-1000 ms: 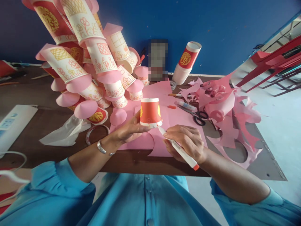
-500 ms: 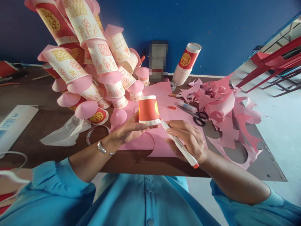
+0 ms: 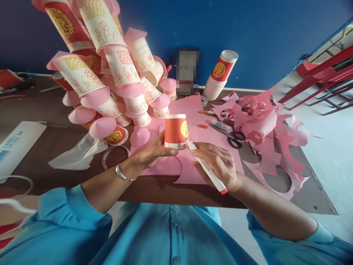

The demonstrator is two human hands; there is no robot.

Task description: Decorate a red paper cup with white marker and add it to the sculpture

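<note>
My left hand [image 3: 154, 151] grips a red paper cup [image 3: 175, 129] with white bands and a gold emblem; it is upside down, narrow end up. Closed around a white marker [image 3: 209, 170] with a red end is my right hand [image 3: 220, 162]. The marker's tip meets the cup's lower right side, near the white rim band. Under both hands lies a pink paper sheet [image 3: 190, 110]. An orange-red marker cap [image 3: 202, 126] rests on that sheet, just beyond my right hand.
At the left rises a stack of decorated cups [image 3: 122, 68] with pink paper cones. Black-handled scissors [image 3: 235, 140], a glue tube [image 3: 219, 124] and pink paper scraps [image 3: 259, 121] lie right. Stacked cups [image 3: 220, 75] stand by the blue wall. A white tissue [image 3: 78, 154] lies left.
The cup has turned slightly in my left hand, showing more of its gold emblem. My right hand and the marker have shifted a little up and left.
</note>
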